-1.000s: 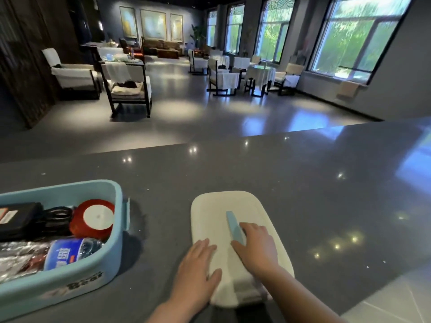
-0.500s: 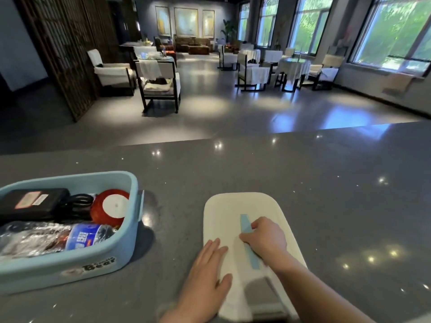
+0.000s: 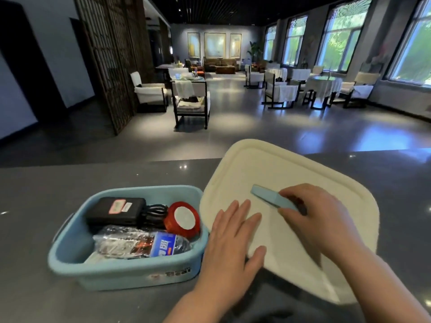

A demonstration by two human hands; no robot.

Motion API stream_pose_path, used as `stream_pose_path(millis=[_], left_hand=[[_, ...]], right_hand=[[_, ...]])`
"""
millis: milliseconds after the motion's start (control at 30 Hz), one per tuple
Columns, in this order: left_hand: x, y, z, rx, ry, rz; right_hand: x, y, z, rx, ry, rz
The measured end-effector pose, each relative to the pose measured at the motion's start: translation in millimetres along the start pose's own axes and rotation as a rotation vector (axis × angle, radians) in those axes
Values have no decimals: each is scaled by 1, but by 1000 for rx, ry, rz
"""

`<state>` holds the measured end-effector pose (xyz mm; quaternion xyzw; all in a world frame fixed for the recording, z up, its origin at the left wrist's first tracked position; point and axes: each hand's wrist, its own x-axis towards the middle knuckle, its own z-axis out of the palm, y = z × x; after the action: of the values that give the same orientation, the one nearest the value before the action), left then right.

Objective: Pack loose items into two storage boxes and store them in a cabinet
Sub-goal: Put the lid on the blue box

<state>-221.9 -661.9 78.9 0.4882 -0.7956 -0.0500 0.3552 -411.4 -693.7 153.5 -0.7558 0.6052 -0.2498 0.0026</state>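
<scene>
A light blue storage box (image 3: pixel 116 273) stands open on the grey counter at lower left. Inside lie a black case (image 3: pixel 114 210), a coil of black cable (image 3: pixel 154 212), a red ribbon spool (image 3: pixel 183 220) and a plastic bottle (image 3: pixel 144 244). A cream lid (image 3: pixel 291 173) with a blue handle (image 3: pixel 265 198) is lifted and tilted just right of the box. My right hand (image 3: pixel 321 220) grips the handle. My left hand (image 3: pixel 233 248) lies flat on the lid's near left edge, fingers spread, thumb hooked over the rim.
The grey counter (image 3: pixel 46 187) runs across the whole near view, its far edge just behind the box. Beyond it lies a dining hall with chairs (image 3: pixel 191 101) and clothed tables (image 3: pixel 324 87), a lattice screen at left and windows at right.
The lid has come up off the counter, tilted, and shifted left to the box's right edge. The view has turned left and lifted, bringing the box toward the centre.
</scene>
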Motion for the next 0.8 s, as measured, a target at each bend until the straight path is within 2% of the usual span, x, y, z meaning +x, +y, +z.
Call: stream_pose_path(millis=[233, 400, 567, 667, 800], left_hand=[[-51, -78, -78, 178, 157, -189], [-78, -121, -117, 229, 85, -424], [-87, -146, -134, 264, 21, -534], [-84, -157, -144, 359, 20, -504], [-90, -174, -150, 335, -61, -515]], right_hand=[[36, -108, 82, 170, -66, -279], [63, -175, 134, 194, -156, -383], [67, -197, 171, 193, -246, -378], [69, -209, 183, 202, -213, -371], [63, -224, 194, 153, -235, -393]])
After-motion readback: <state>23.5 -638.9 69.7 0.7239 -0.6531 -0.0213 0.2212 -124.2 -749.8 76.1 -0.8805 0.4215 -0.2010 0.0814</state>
